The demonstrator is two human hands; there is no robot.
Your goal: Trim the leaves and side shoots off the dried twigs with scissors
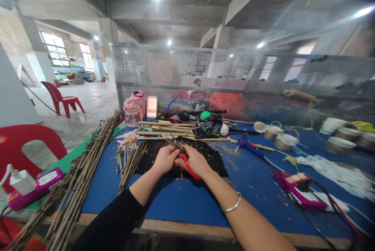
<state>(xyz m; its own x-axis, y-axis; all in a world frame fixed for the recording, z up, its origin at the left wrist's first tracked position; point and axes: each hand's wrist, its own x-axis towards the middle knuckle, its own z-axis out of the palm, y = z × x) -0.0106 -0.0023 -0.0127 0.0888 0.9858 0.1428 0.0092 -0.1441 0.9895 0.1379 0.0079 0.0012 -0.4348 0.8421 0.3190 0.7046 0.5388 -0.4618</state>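
My right hand [195, 161] is closed around red-handled scissors [191, 168], whose metal blades point up and away between my hands. My left hand [166, 159] is pinched close beside it on a thin dry stem [181, 174], most of which the fingers hide. Both hands are over a black cloth [216, 161] strewn with small plant clippings. Left of the cloth lies a small bunch of cut dry stems [132, 167]. Farther left, a long tied bundle of dry stalks [92, 165] runs over the table's left side.
Bamboo sticks [168, 130] lie behind the cloth, near yarn balls. A blue glue gun [244, 141] rests to the right, with small baskets [287, 139] beyond. Purple power strips [304, 194] and cables stand at the sides. A perforated metal screen [181, 67] closes the table's back.
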